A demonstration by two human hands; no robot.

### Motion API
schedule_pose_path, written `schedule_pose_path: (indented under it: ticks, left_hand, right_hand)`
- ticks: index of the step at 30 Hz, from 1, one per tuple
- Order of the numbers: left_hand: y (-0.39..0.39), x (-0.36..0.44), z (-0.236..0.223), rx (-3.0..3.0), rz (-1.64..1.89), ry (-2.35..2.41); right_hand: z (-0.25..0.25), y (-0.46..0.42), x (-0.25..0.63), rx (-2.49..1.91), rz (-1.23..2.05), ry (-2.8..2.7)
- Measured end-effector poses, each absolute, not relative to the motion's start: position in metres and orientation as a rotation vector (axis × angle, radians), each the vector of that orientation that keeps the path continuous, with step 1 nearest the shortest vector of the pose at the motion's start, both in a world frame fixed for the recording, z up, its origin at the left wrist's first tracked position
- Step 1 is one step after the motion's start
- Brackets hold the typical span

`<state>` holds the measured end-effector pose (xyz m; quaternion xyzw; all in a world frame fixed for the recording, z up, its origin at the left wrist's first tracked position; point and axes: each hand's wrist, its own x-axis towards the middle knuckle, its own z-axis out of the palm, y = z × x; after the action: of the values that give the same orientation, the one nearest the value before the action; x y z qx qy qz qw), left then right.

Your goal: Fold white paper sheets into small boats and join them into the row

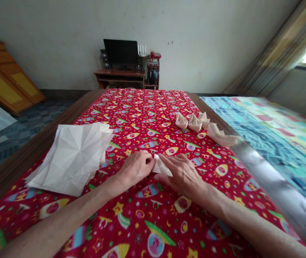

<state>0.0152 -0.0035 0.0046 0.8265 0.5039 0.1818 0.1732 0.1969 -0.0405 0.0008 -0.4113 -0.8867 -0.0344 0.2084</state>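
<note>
A small piece of folded white paper [161, 167] lies on the red cloth between my two hands. My left hand [139, 164] is closed, its thumb and forefinger pinching the left corner of the paper. From the right, my right hand [181, 173] holds the same paper, fingers stretched over its upper edge and the thumb along the lower side. Those fingers hide part of the folds. Off to the left rests a stack of creased white paper sheets [79, 150]. Beyond my right hand stand several folded paper boats [195, 122], one of them a longer paper boat [220, 136] near the table's edge.
The red patterned tablecloth [147, 125] covers a table with dark wooden edges [20, 163]. A bed [266, 132] with a checked cover adjoins the right side. Against the far wall a desk [120, 73] bears a monitor [122, 53] and speakers. A wooden cabinet [6, 77] stands far left.
</note>
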Motion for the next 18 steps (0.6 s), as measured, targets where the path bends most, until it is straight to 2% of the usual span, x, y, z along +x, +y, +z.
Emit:
schedule_pose_path:
  ticks: [6,10,13,18]
  left_hand:
    - [-0.001,0.011,0.011,2.113,0.68,1.247]
    - [-0.003,0.01,0.001,1.94,0.983,1.154]
    - [-0.007,0.012,-0.002,1.789,0.905,0.962]
    - [-0.008,0.012,0.003,1.824,0.851,1.042]
  right_hand:
    - [0.004,-0.041,0.191,-1.259,0.031,-2.353]
    - [0.012,-0.028,0.194,-1.325,0.564,-1.767]
    - [0.016,-0.021,0.193,-1.239,1.011,-1.356]
    - [0.01,-0.023,0.19,-1.276,1.226,-1.264]
